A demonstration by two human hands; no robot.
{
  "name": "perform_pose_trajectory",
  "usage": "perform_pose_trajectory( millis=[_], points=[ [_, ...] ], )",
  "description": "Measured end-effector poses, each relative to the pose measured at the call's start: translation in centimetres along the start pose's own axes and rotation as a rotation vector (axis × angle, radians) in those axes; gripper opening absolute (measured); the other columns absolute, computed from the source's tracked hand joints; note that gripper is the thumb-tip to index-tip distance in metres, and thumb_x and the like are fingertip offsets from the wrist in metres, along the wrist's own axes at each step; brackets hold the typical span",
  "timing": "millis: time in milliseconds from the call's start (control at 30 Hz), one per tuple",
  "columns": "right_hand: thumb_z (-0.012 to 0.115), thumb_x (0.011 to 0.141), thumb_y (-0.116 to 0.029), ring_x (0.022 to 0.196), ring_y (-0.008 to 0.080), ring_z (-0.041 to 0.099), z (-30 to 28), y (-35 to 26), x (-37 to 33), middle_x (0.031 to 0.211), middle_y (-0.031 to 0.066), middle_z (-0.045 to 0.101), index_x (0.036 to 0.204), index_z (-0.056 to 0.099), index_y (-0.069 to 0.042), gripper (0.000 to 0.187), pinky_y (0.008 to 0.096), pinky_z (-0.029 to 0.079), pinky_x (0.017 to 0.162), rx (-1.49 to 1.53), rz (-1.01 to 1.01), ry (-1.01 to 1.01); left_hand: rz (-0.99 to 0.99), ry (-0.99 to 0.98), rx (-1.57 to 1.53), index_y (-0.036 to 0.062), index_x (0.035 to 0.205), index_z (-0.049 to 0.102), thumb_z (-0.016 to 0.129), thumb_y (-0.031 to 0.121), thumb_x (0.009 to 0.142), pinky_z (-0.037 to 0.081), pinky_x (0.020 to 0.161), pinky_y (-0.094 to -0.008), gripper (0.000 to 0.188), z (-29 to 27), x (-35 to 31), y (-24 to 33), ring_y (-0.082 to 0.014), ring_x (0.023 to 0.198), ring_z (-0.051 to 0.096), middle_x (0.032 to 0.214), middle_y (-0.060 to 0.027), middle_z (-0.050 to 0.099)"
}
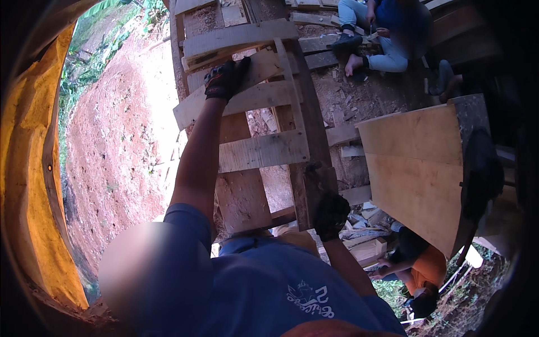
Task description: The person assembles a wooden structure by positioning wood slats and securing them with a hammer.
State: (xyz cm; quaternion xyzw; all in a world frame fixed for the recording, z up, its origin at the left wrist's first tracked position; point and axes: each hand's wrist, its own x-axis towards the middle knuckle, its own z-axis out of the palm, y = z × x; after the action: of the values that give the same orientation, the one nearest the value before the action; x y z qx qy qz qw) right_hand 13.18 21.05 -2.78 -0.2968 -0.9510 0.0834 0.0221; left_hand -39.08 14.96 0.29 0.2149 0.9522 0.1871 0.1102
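My gloved left hand (227,78) rests on a pale board (263,65) toward the far end of the slatted wooden frame (264,151); whether its fingers clamp the wood, I cannot tell. My gloved right hand (331,216) is at the frame's near right corner, by a plank end (302,205), its grip also unclear. Right of the frame stands a large wooden panel (415,168).
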Motion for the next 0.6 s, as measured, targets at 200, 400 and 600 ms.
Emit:
perform_pose_trajectory(
  millis=[200, 400, 600],
  points=[
    [0.062, 0.095, -0.016, 0.103, 0.0405, 0.060, 0.1, -0.2, 0.4, 0.108, 0.0206, 0.063, 0.124, 0.065, 0.000, 0.033, 0.0537, 0.046, 0.090, -0.093, -0.079, 0.095, 0.010, 0.043, 0.019, 0.0091, 0.110, 0.077, 0.046, 0.073, 0.096, 0.047, 0.099, -0.0518, 0.073, 3.4, -0.3, -2.0, -0.0389, 0.107, 0.070, 0.106, -0.0215, 0.076],
    [0.073, 0.092, -0.025, 0.120, 0.0435, 0.056, -2.2, -1.3, 0.8, 0.128, 0.0224, 0.061, 0.137, 0.061, -0.001, 0.053, 0.0528, 0.045, 0.102, -0.072, -0.067, -0.011, 0.050, 0.113, 0.043, 0.0116, 0.100, 0.077, 0.046, 0.073, 0.097, 0.047, 0.094, -0.0514, 0.069, 4.5, -0.2, -2.4, -0.0377, 0.103, 0.071, 0.101, -0.0197, 0.077],
    [0.087, 0.078, -0.035, 0.138, 0.0401, 0.047, -8.2, -12.6, 13.0, 0.144, 0.0212, 0.054, 0.152, 0.053, -0.013, 0.084, 0.0562, 0.034, 0.117, 0.136, -0.349, -0.015, -0.018, 0.055, 0.058, 0.0109, 0.104, 0.077, 0.045, 0.073, 0.097, 0.047, 0.096, -0.0516, 0.071, 4.3, 0.4, -2.9, -0.0390, 0.106, 0.070, 0.105, -0.0206, 0.076]
  ],
)
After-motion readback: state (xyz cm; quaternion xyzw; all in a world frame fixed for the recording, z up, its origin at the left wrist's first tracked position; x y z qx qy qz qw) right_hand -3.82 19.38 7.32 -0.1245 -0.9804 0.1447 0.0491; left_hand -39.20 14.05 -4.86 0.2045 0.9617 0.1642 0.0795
